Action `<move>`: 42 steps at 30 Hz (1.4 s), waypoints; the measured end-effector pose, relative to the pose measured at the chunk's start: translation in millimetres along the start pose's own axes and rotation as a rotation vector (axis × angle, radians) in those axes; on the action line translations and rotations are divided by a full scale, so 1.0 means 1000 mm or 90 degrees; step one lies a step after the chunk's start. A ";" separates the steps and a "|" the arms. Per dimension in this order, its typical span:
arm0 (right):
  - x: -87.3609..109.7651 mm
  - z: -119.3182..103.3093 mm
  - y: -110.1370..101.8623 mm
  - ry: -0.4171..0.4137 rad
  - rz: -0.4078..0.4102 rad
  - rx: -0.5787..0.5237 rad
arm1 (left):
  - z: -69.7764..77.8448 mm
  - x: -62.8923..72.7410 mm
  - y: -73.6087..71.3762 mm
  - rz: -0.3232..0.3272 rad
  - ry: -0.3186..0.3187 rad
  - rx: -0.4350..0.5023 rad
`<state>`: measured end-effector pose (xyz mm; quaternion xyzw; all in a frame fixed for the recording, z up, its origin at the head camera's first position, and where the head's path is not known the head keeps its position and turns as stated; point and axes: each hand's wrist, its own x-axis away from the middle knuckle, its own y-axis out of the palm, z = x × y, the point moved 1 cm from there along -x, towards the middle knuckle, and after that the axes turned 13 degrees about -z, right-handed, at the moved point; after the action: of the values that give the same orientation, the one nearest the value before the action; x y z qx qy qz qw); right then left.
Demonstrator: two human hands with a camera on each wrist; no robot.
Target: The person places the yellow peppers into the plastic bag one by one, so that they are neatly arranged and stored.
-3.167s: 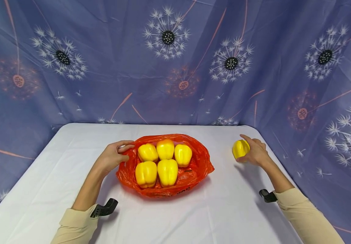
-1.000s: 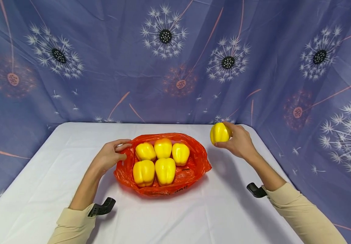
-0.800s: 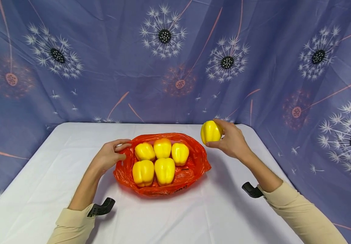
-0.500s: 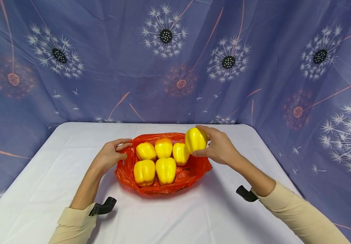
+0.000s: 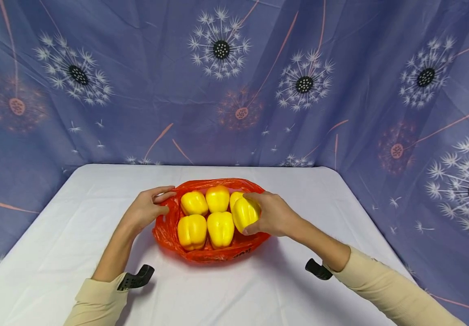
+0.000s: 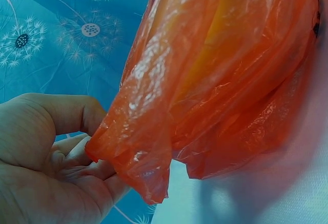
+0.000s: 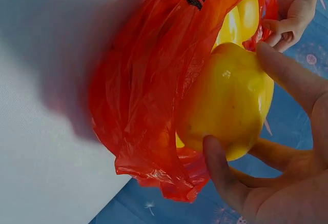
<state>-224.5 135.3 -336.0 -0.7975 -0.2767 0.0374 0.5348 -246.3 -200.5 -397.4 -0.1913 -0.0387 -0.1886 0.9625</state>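
A red plastic bag (image 5: 167,233) lies mouth up on the table with several yellow bell peppers (image 5: 192,232) inside. My left hand (image 5: 146,209) holds the bag's left edge; the left wrist view shows a corner of the red plastic (image 6: 138,147) between thumb and fingers. Over the right part of the bag's mouth, my right hand (image 5: 276,215) grips another yellow bell pepper (image 5: 246,215), partly covering one behind it. From the right wrist, this pepper (image 7: 230,98) is seen between thumb and fingertips, beside the bag's rim. Whether it touches the bag's bottom is hidden.
A white cloth (image 5: 218,294) covers the table. Behind and beside it hangs a blue curtain (image 5: 157,113) with dandelion prints. Black wrist mounts (image 5: 136,277) stick out from both sleeves.
My right hand has picked up the yellow bell pepper from the table's right side and carried it left, then down into the bag's mouth. The left hand has stayed at the bag's edge.
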 end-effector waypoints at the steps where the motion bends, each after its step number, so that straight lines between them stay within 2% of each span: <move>1: 0.000 0.000 0.001 0.011 -0.009 0.005 | 0.000 0.000 0.000 0.000 0.002 0.001; 9: -0.004 -0.001 0.007 0.061 -0.092 0.015 | -0.001 0.002 -0.002 0.001 0.009 0.014; 15: -0.008 0.001 0.010 0.073 -0.115 0.006 | -0.002 0.001 -0.001 -0.002 0.005 0.018; 24: -0.008 0.005 0.024 0.066 -0.105 0.036 | -0.002 0.001 0.000 -0.004 -0.001 0.017; 42: -0.004 0.007 0.034 0.050 -0.067 0.022 | -0.002 0.000 -0.001 -0.001 -0.007 0.017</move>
<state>-216.8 129.3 -370.0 -0.7733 -0.2962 -0.0171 0.5604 -247.0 -202.6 -399.1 -0.1794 -0.0463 -0.1879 0.9646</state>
